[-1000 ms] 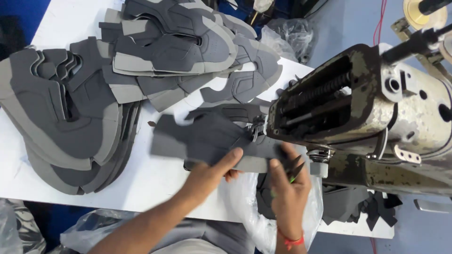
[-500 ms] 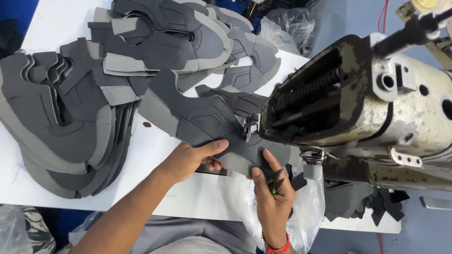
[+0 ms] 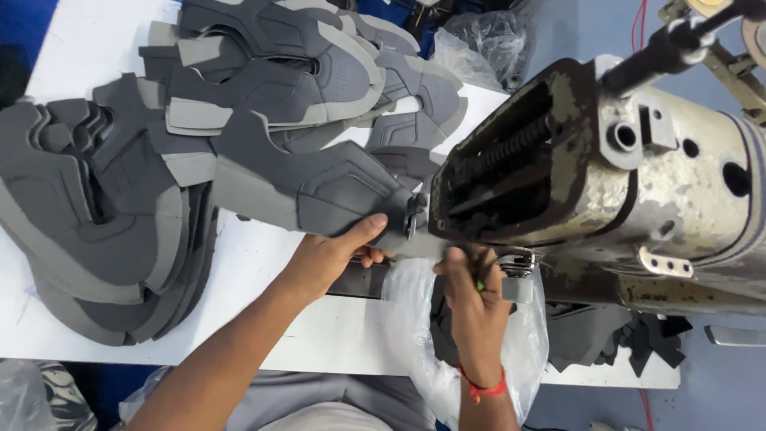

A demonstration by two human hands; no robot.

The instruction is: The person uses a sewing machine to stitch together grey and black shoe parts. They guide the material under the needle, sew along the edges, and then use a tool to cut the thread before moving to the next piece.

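At frame centre, my left hand [image 3: 331, 257] pinched the grey shoe-upper piece [image 3: 311, 187], thumb on top, at the sewing machine [image 3: 606, 183] head. My right hand [image 3: 472, 289] curled beneath it; I judged flat, taut feeding best.

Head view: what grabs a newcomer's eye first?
The worn, cream-coloured sewing machine fills the right side, its head over the table edge. At its needle end, the left hand and right hand hold a grey shoe-upper piece. Stacks of similar grey cut pieces cover the white table to the left.
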